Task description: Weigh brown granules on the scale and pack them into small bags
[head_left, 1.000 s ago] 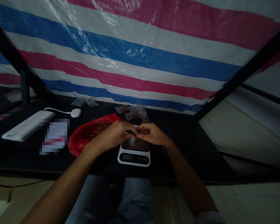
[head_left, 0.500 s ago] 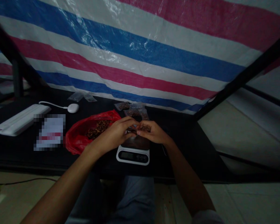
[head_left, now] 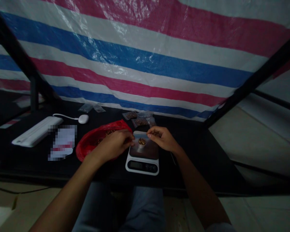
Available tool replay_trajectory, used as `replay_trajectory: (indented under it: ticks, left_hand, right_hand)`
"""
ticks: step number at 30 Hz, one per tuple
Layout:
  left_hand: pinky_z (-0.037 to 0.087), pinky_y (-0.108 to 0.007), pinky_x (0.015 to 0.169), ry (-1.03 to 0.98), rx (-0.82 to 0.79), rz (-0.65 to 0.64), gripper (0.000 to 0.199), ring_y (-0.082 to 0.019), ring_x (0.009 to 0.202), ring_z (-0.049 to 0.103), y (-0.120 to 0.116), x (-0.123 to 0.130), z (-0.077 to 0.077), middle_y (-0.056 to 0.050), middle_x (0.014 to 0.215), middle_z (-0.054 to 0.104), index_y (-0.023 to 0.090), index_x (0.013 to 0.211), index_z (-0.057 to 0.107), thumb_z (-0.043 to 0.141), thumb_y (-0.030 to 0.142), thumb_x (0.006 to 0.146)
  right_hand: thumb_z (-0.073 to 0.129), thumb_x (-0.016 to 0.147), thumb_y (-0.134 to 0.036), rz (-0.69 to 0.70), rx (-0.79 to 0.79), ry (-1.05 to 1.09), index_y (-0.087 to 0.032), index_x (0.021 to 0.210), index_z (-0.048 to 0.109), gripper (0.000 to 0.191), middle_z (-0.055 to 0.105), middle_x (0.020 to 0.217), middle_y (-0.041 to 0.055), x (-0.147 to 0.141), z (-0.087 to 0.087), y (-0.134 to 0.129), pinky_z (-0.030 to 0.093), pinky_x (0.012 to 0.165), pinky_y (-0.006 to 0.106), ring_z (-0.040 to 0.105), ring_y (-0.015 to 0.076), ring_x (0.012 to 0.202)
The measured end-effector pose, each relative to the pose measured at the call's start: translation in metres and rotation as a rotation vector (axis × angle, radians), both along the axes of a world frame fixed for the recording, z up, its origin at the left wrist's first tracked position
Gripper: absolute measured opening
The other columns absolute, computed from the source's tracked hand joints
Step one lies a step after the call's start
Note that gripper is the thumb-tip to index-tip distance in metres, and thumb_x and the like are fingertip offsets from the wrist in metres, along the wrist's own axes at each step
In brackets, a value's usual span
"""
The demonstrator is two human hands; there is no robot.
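Head view: a small heap of brown pieces (head_left: 142,141) sits on your digital scale (head_left: 142,166), filled plastic bags (head_left: 140,122) lie behind it, and more pieces remain in the red bag (head_left: 87,145). Your left hand (head_left: 113,145) and right hand (head_left: 162,138) have narrowly curled fingers; whether they hold anything, you cannot tell.

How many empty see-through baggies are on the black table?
2. One empty baggie lies near the back edge of the black table, and another empty baggie lies just right of it. More could be hidden.
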State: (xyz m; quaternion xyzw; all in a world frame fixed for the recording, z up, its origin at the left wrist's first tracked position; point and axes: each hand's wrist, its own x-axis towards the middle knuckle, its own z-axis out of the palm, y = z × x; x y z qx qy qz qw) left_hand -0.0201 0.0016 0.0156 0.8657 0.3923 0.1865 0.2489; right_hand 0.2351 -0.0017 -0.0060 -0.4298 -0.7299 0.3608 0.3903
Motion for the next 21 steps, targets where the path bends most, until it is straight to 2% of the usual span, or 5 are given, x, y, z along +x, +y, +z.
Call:
replay_trajectory:
  ticks: [3, 6, 11, 16, 21]
  left_hand:
    - [0.051, -0.036, 0.086, 0.12, 0.012, 0.031, 0.018, -0.025, 0.097, 0.071, -0.003, -0.002, -0.006, -0.006, 0.105, 0.077, 0.022, 0.1, 0.076, 0.059, 0.026, 0.095]
    - [0.05, -0.034, 0.085, 0.082, 0.033, 0.052, 0.021, -0.024, 0.096, 0.071, -0.005, 0.0, -0.006, -0.006, 0.104, 0.077, 0.022, 0.1, 0.076, 0.056, 0.028, 0.097]
    - [0.049, -0.031, 0.089, -0.054, 0.092, 0.029, 0.024, -0.021, 0.099, 0.07, -0.008, 0.012, 0.006, -0.005, 0.108, 0.075, 0.024, 0.105, 0.077, 0.055, 0.028, 0.099]
    - [0.051, -0.033, 0.088, 0.029, 0.11, -0.007, 0.028, -0.023, 0.097, 0.071, -0.01, 0.027, 0.015, -0.006, 0.111, 0.073, 0.024, 0.104, 0.079, 0.052, 0.03, 0.101]
    - [0.05, -0.034, 0.094, 0.007, 0.119, 0.095, 0.036, -0.024, 0.105, 0.069, -0.002, 0.003, 0.017, -0.009, 0.118, 0.073, 0.021, 0.116, 0.073, 0.041, 0.032, 0.104]
  right_hand:
    - [0.067, 0.088, -0.034, -0.005, 0.0, -0.005, -0.017, 0.088, 0.071, 0.018, 0.07, 0.081, 0.0034, 0.0, -0.001, 0.0, 0.045, 0.065, 0.027, 0.061, 0.0151, 0.071]
    - [0.066, 0.088, -0.034, -0.009, -0.005, -0.018, -0.017, 0.088, 0.071, 0.018, 0.07, 0.08, 0.0032, 0.0, -0.003, 0.0, 0.044, 0.064, 0.027, 0.06, 0.0146, 0.069]
    - [0.065, 0.089, -0.034, -0.008, 0.027, -0.024, -0.017, 0.087, 0.071, 0.017, 0.069, 0.079, 0.0027, 0.0, -0.002, 0.0, 0.042, 0.062, 0.026, 0.058, 0.0139, 0.067]
    - [0.064, 0.089, -0.032, -0.016, 0.03, -0.027, -0.017, 0.085, 0.071, 0.017, 0.069, 0.078, 0.0028, -0.001, -0.002, 0.001, 0.043, 0.063, 0.027, 0.058, 0.0141, 0.067]
    - [0.063, 0.09, -0.031, -0.023, 0.03, -0.035, -0.017, 0.086, 0.071, 0.017, 0.07, 0.08, 0.0027, -0.002, -0.001, 0.0, 0.043, 0.062, 0.027, 0.058, 0.0137, 0.066]
